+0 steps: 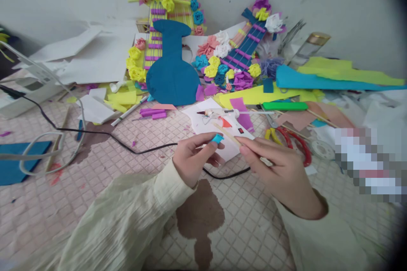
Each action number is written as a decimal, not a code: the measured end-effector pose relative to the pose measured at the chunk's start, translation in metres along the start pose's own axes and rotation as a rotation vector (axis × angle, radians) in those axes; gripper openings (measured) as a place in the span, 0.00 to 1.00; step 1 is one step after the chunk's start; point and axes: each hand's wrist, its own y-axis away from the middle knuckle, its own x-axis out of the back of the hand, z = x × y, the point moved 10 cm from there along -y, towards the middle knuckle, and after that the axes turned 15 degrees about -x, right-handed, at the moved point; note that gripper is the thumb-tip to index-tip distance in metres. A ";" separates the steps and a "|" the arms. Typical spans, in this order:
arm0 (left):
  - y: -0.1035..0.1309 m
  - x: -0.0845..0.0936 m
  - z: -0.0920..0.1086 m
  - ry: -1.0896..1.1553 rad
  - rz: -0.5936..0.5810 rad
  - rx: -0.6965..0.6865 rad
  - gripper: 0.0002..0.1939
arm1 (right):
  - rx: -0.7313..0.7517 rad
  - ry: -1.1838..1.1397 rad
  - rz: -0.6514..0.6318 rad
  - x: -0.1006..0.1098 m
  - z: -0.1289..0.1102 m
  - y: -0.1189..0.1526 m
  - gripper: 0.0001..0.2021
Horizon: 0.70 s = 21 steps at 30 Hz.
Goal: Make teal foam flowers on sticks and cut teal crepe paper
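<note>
Pinches a small blue piece (217, 138) between thumb and fingers of the left hand (195, 154), with the other fingers loosely curled. Grips a thin wooden stick (229, 135) in the right hand (276, 169), nearly closed around it, slanting the tip up and leftward near the blue piece. Works above a white sheet (233, 152) bearing a glue gun (229, 113). Toward the table's (101, 156) far edge, hemmed in by a blue guitar-shaped cutout (173, 67); rightward, by scissors (288, 137). Has most room leftward, past a black cord (140, 152), and nearward between the sleeves (127, 216).
</note>
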 end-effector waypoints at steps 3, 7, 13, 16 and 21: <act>-0.002 0.001 0.004 -0.030 0.002 -0.058 0.10 | -0.106 -0.079 -0.064 -0.003 0.010 -0.002 0.12; -0.003 0.002 0.006 -0.043 0.008 -0.088 0.09 | -0.186 -0.204 -0.180 -0.013 0.016 -0.002 0.13; -0.002 0.001 0.004 -0.014 0.007 -0.079 0.08 | -0.214 -0.245 -0.204 -0.018 0.016 -0.001 0.13; -0.002 0.002 0.003 -0.004 0.010 -0.083 0.08 | -0.155 -0.177 -0.160 -0.015 0.011 -0.001 0.13; -0.002 0.001 0.002 -0.028 -0.010 -0.080 0.09 | -0.074 -0.105 -0.121 -0.011 0.007 0.000 0.13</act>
